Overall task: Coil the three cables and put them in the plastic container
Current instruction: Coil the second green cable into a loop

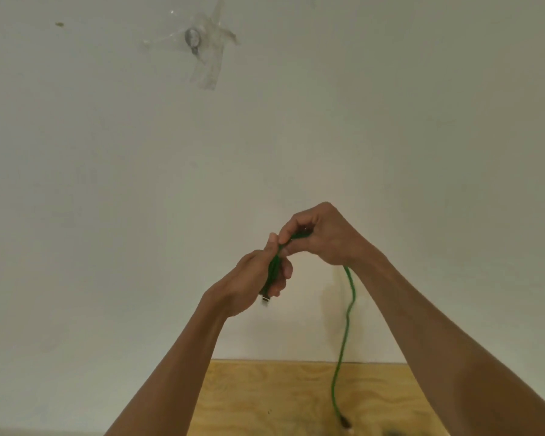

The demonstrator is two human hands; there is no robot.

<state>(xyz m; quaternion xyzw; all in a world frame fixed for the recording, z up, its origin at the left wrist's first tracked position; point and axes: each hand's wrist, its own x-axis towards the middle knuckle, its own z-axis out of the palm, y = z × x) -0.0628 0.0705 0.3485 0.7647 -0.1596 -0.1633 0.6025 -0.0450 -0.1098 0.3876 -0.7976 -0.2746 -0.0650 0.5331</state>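
Note:
Both my hands are raised in front of a pale wall, holding a green cable. My left hand grips a folded bundle of it, with a metal plug end sticking out below the fist. My right hand pinches the cable just above and to the right, fingertips touching the left hand. From under the right hand the loose length hangs down to the wooden table, where its far plug lies near the bottom edge. The other cables and the plastic container are out of view.
A metal hook stuck on with clear tape sits high on the wall. A dark blurred object shows at the table's bottom edge.

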